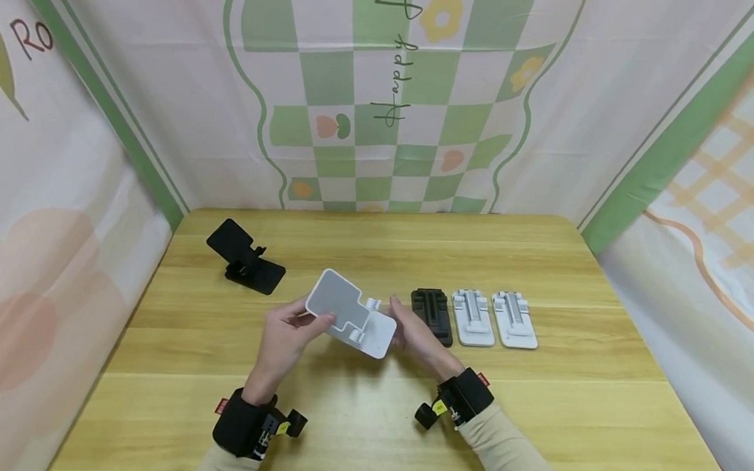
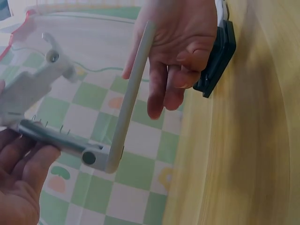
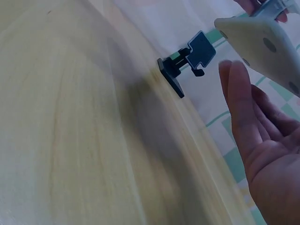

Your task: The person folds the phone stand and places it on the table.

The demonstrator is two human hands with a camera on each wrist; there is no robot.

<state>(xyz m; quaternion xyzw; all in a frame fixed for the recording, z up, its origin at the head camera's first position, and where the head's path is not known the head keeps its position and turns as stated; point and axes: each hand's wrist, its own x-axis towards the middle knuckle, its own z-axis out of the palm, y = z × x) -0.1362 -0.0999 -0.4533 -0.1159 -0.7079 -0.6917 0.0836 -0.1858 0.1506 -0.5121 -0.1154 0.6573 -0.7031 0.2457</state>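
An unfolded white phone stand (image 1: pixel 381 335) with a grey pad on its upper plate is held above the table, tilted. My left hand (image 1: pixel 282 341) pinches that upper plate near its left edge, thumb on the grey face. In the left wrist view the stand's metal post (image 2: pixel 56 138) and flat base (image 2: pixel 129 101) show between the two hands. My right hand (image 1: pixel 418 337) is beside the base, its fingers mostly straight. The right wrist view shows these fingers (image 3: pixel 240 93) just under the base's underside (image 3: pixel 267 47), which has round dark feet; a small gap seems to part them.
At the back left of the wooden table (image 1: pixel 532 443) stands an unfolded black phone stand (image 1: pixel 262 276). A folded black stand (image 1: pixel 432 317) and two folded white stands, one in the middle (image 1: pixel 473 319) and one at the right end (image 1: pixel 515 321), lie in a row. A patterned cloth (image 1: pixel 391 80) hangs behind.
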